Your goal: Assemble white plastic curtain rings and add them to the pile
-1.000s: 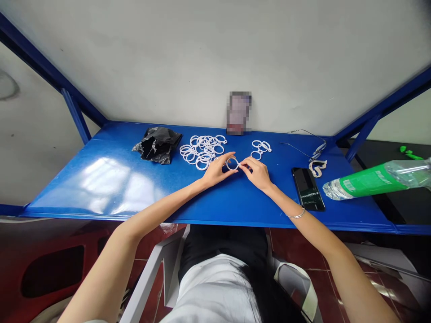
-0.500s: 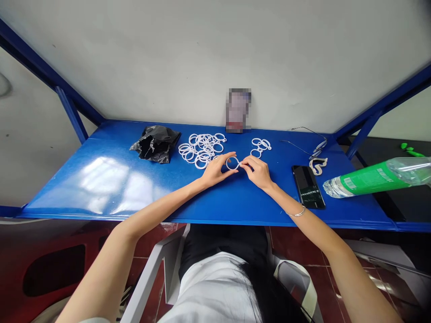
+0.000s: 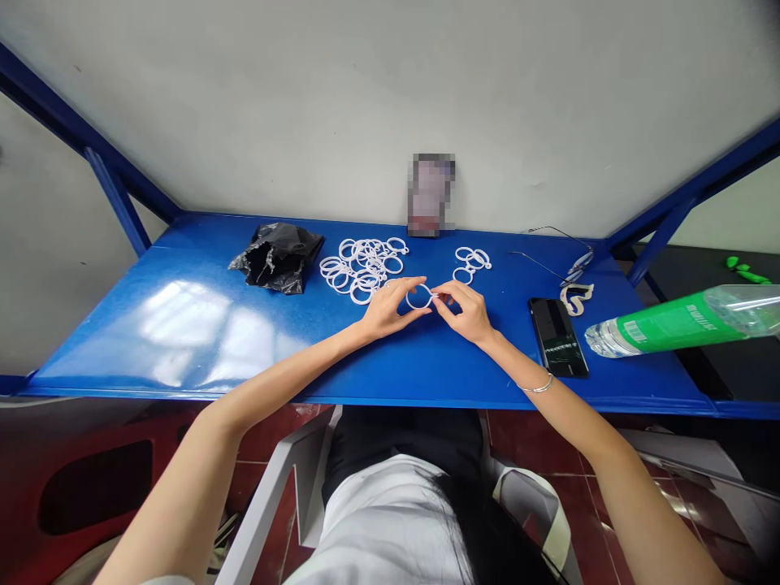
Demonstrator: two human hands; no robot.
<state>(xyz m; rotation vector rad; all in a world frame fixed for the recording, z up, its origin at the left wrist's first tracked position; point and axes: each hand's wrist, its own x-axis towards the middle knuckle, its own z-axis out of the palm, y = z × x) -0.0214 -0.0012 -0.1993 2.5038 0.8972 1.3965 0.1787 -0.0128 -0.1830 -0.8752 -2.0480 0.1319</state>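
Observation:
A white plastic ring [image 3: 409, 303] with a small eyelet is held between both hands over the blue table [image 3: 341, 370]. My left hand [image 3: 388, 309] is closed round its left side, thumb below and fingers above. The fingertips of my right hand [image 3: 464, 311] pinch the ring's right side, where the eyelet is; they hide most of it. Behind my left hand lies a loose pile of similar white rings [image 3: 364, 268]. A smaller group of white rings [image 3: 472, 259] lies just beyond my right hand.
A crumpled black plastic bag [image 3: 283, 258] sits left of the pile. At the right are a phone [image 3: 557, 337], eyeglasses [image 3: 578, 266], a pale curved object [image 3: 576, 299] and a green-labelled bottle [image 3: 676, 322]. A pixelated upright object [image 3: 431, 195] leans on the wall.
Both hands stay almost in place, still holding the same ring. The view has shifted slightly; nothing else has visibly moved.

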